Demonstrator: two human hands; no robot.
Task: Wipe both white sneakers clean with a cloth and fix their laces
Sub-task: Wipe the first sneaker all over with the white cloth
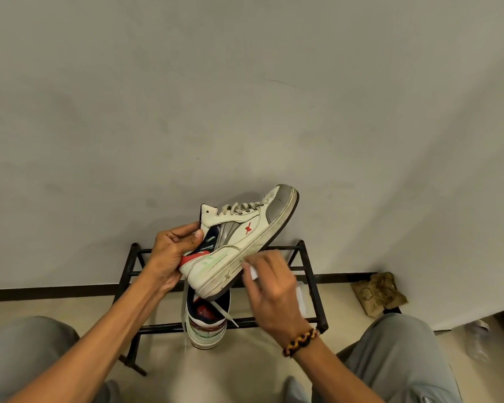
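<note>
White leather, scuffed and grey at the toe cap, makes up the raised sneaker, which sits at the centre of the head view, tilted with its toe toward 1 o'clock and its heel toward 7 o'clock. A red star marks its side panel, and faint green streaks show near the heel.

Left hand: at 9 o'clock of the raised sneaker, fingers and thumb curled round the heel collar, gripping it.

Right hand: at 5 o'clock of the raised sneaker, fingers bent over a small white cloth and pinching it. The cloth touches the edge of the sole near the heel. A braided red, yellow and black wristband circles this wrist.

Second sneaker: directly below the raised one, at 6 o'clock, heel toward the viewer, resting on the front bar of a black metal rack. One loose white lace lies across its opening.

Rack position: against the grey wall, on a pale floor.

At 4 o'clock, beside the rack's right end, a crumpled brown item lies on the floor; its nature cannot be determined.

Grey trouser knees frame the lower corners.
</note>
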